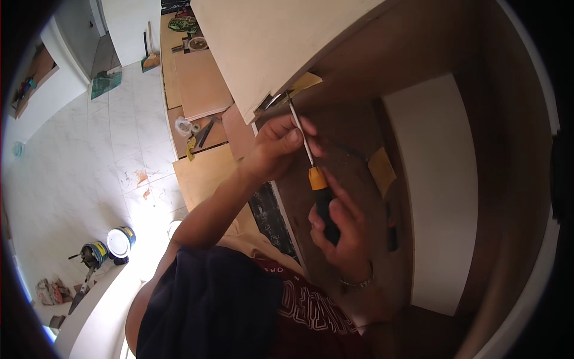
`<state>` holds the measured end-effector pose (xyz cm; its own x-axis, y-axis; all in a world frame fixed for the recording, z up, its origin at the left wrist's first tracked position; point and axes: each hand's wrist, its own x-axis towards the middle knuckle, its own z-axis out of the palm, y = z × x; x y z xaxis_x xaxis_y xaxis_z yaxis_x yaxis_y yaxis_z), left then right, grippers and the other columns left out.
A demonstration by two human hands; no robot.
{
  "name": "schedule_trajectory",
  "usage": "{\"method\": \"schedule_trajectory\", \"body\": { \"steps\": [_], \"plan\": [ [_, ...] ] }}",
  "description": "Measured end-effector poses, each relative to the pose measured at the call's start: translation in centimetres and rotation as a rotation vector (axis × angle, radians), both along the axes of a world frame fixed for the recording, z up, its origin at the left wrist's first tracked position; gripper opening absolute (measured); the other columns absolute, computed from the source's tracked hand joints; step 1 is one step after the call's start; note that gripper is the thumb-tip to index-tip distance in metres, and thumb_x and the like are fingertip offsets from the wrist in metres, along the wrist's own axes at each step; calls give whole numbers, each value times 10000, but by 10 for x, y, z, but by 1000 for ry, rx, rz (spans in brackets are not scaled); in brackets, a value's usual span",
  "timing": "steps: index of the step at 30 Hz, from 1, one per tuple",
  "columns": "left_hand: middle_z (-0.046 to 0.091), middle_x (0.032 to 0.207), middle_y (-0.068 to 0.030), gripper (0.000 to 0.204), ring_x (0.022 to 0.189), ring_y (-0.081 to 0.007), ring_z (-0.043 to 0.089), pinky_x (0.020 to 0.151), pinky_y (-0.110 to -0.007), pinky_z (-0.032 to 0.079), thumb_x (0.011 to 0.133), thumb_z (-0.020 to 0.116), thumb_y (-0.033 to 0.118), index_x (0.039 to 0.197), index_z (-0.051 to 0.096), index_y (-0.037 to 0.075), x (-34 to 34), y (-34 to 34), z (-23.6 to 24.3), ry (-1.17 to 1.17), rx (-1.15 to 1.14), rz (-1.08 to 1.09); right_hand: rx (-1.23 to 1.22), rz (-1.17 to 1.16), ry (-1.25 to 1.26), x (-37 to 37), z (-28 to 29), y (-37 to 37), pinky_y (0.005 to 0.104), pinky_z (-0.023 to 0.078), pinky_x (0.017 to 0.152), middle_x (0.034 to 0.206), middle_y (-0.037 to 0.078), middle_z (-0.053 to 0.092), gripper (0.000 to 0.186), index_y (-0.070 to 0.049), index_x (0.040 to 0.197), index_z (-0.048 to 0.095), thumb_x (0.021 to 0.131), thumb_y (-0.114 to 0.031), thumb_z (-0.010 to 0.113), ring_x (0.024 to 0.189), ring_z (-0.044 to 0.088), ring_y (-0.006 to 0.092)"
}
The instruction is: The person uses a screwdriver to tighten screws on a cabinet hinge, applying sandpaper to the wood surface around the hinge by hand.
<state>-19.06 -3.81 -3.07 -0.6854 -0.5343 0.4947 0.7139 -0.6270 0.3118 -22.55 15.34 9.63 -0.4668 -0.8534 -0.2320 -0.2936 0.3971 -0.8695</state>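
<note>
My right hand (347, 230) is wrapped around the black and orange handle of a screwdriver (317, 178). Its long shaft slants up and away, and the fingers of my left hand (278, 146) curl round it about halfway along. The tip meets a metal hinge (275, 100) at the lower edge of a pale wooden cabinet door (257, 48). Shadow and the door's edge hide part of the hinge, so how the tip sits on it cannot be made out. Beside the hinge a piece of yellow paper or sandpaper (306, 82) sticks out.
A dark wooden cabinet interior surrounds my right arm, with a white panel (430, 197) and another yellow sheet (381, 172) inside. To the left, wooden boards (203, 84) carry pliers (206, 133) and tape. Paint buckets (121, 241) stand on the tiled floor, and a broom (150, 60) leans farther back.
</note>
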Motion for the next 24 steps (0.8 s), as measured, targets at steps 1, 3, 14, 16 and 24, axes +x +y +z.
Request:
{"method": "schedule_trajectory", "body": {
  "steps": [1,3,14,16,24],
  "plan": [
    [723,887,-97,159,943,-244,682,1016,-436,480,1028,634,225,1057,647,70,0,1,1,-37,-6,-63,-185,-12,-644,-12,-9,0,234,466,544,975,61,652,524,-105,1558,426,1053,-178,546,615,571,81],
    [726,890,-98,157,936,-244,693,1038,-450,470,1031,624,233,1061,636,80,-1,-2,-6,-9,-6,-32,-385,-22,-1311,-11,-12,-1,242,512,583,993,53,669,548,-113,1556,430,1032,-161,582,655,621,90],
    [731,888,-116,177,966,-283,718,1147,-520,397,1043,595,266,1048,617,90,1,0,0,-46,-24,-64,-134,136,348,-10,-6,-8,302,513,609,1005,151,662,549,-106,1568,401,1044,-176,548,681,645,220],
    [733,875,-120,189,969,-291,720,1181,-544,352,1050,580,275,1023,608,91,-4,-2,-7,56,-63,-21,-59,-21,-138,-7,-3,-7,353,540,612,986,169,670,551,-101,1556,420,1030,-185,564,709,669,291],
    [736,905,-118,197,1040,-291,696,1103,-444,434,1068,553,253,1031,632,77,0,-2,-3,73,-31,-58,-148,313,952,-10,-14,-5,239,499,600,1092,177,658,529,-54,1558,377,1080,-262,470,628,629,185]
  ]
}}
